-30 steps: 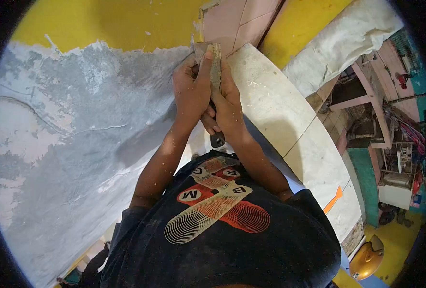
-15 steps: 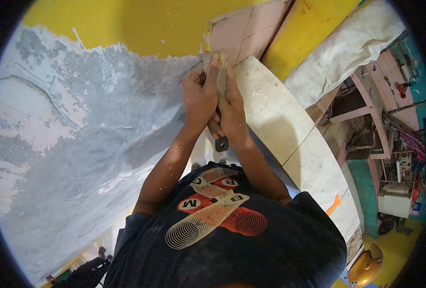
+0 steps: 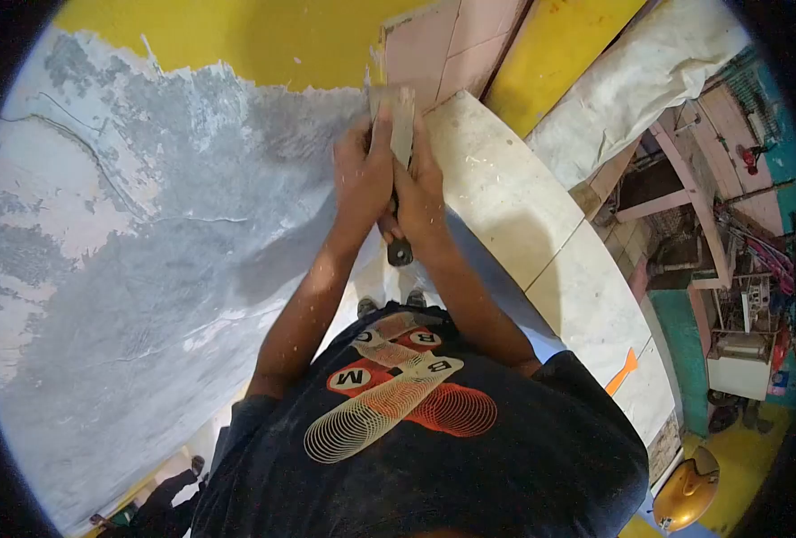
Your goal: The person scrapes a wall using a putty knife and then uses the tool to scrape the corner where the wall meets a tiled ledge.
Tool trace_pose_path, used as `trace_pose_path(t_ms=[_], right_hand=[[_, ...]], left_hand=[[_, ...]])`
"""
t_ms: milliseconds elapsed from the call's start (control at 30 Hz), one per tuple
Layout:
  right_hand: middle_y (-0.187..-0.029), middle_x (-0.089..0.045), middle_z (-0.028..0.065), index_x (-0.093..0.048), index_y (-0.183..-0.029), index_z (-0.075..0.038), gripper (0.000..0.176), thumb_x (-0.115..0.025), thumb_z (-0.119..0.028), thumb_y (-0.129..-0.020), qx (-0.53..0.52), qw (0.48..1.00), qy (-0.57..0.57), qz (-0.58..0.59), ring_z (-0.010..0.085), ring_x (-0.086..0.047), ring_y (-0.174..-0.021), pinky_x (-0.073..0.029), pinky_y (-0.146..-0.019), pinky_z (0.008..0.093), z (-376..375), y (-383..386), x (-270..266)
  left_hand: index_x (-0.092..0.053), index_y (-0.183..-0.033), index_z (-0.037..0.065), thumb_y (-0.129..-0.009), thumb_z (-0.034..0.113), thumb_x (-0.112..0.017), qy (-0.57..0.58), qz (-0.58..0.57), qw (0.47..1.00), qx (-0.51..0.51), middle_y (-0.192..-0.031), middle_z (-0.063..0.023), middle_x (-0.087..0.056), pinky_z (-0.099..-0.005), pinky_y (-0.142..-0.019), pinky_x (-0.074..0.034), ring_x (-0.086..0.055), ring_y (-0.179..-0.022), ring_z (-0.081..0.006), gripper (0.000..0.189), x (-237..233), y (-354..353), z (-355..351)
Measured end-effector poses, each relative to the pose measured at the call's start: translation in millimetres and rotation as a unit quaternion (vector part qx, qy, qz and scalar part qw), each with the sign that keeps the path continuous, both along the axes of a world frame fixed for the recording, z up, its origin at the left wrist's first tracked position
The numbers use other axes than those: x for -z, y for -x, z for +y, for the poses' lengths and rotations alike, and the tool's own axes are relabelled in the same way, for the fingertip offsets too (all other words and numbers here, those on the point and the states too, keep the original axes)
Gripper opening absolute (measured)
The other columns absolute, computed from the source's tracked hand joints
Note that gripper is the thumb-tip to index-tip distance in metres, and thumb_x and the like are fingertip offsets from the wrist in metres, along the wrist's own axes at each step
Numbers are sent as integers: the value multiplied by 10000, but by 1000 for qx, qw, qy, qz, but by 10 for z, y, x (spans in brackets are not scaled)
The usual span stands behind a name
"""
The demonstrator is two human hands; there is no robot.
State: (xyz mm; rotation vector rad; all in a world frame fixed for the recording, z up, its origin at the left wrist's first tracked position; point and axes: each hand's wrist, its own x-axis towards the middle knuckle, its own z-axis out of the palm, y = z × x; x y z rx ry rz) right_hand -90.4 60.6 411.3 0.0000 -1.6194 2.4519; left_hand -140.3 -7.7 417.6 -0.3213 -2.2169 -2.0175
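Grey, stripped wall (image 3: 147, 269) meets yellow paint (image 3: 236, 36) above. We clamp left hand (image 3: 362, 175) and right hand (image 3: 423, 202) together around the scraper (image 3: 404, 112) (handle end poking out below), its length pointing away from us and its blade at the paint edge.

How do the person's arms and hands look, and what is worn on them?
Left hand and right hand are bare, no gloves, with pale specks on them and the forearms. Short dark sleeves of a T-shirt end near the elbows.
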Motion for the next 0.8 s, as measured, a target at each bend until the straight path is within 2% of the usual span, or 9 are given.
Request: trace_pose_path(t_ms=[67,133,233,300,367,433,567,767,800], right_hand=[[-745,-541,63,-155,-1410,-139,563,-429,-103,-920,8,1000,17,-15,54,-385,-351,-330,-282,206,-41,10,136],[-776,-547,72,-149,-1410,-142,563,-427,-109,-922,-6,999,40,-21,57,-388,-348,-334,-280,205,-45,-21,95],[-829,-550,83,-138,-1411,-147,559,-419,-120,-929,-21,997,75,-28,59,-393,-346,-335,-273,202,-68,-33,141],[-851,-548,85,-134,-1411,-150,555,-413,-124,-932,-24,996,85,-23,58,-395,-347,-333,-269,201,-98,-19,162],[-760,-532,62,-117,-1416,-155,548,-380,-116,-937,-27,995,96,-15,58,-382,-337,-330,-265,203,-133,-28,168],[-712,-513,48,-112,-1417,-161,545,-370,-120,-939,-33,993,110,-33,60,-373,-330,-330,-263,205,-151,-37,187],[-574,-430,5,-120,-1411,-189,525,-344,-126,-940,-58,985,155,-50,70,-340,-306,-324,-254,210,-211,-85,163],[-518,-342,-17,-137,-1401,-234,504,-335,-132,-950,-79,963,256,-34,74,-310,-288,-296,-243,215,-233,-34,61],[-518,-342,-17,-137,-1401,-234,504,-335,-132,-950,-79,962,258,-42,74,-310,-288,-296,-243,215,-260,-56,79]], left_hand=[[-539,-716,12,-912,317,-516,21,-6,1000,4,-572,23,-419,-266,-487,-317,-362,-552,-67,363,66,-43,-29],[-521,-743,-40,-924,329,-466,33,-29,999,2,-559,-68,-450,-312,-522,-377,-402,-549,-105,414,110,-67,-37],[-529,-754,-39,-924,326,-460,45,-25,999,-3,-567,-101,-471,-332,-538,-390,-422,-544,-139,408,93,-77,-61],[-544,-788,-43,-924,326,-468,62,-17,998,-7,-592,-79,-490,-319,-544,-387,-426,-568,-124,401,109,-81,-79],[-560,-821,-48,-925,325,-476,81,-11,997,-10,-616,-57,-509,-307,-551,-384,-429,-591,-109,396,106,-77,-105],[-580,-868,-43,-923,326,-474,134,6,991,-15,-640,-100,-539,-317,-572,-405,-462,-595,-133,388,84,-81,-143],[-574,-869,-37,-922,326,-472,154,3,988,14,-617,-107,-522,-326,-555,-403,-459,-567,-148,380,-19,-60,-214],[-547,-836,-25,-921,316,-474,195,-33,979,45,-584,-92,-504,-304,-526,-390,-437,-543,-133,359,-133,11,-261],[-535,-779,-29,-905,273,-490,167,-28,985,43,-576,-136,-502,-333,-513,-385,-440,-509,-198,330,-194,-5,-246]])
